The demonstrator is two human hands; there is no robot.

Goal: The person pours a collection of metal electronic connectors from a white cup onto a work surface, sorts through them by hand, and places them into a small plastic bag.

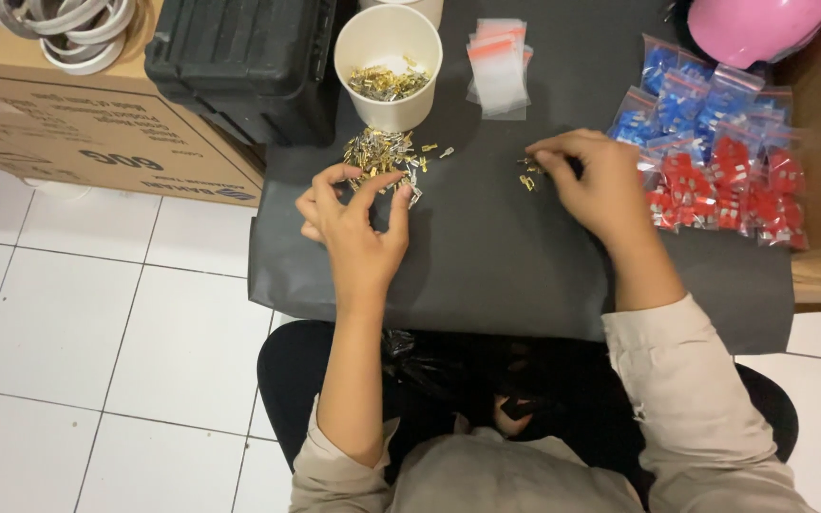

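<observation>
White floor tiles (97,313) fill the left side, with a cardboard box (97,133) and a black case (239,62) up top. Next comes a dark mat (486,256), and its left edge hangs out over the floor. A white cup (389,57) of small metal bits stands at the back of the mat. Just in front of the cup lies a pile (387,152) of gold and silver bits. The left hand (353,223) sits at the near side of this pile, with thumb and fingers curled and partly open, touching the bits; I cannot tell if it has one pinched. It looks like the picking and sorting step. Taking one bit would call for a small, careful pinch. The middle of the mat is bare, so there is room to slide bits there. Some clear bags (499,66) lie at the back. A few gold bits (527,176) lie under the right hand (596,185), whose fingers are bent down close on them. Bags of red parts (724,190) and blue parts (677,90) crowd the right side, so there is little room there.
</observation>
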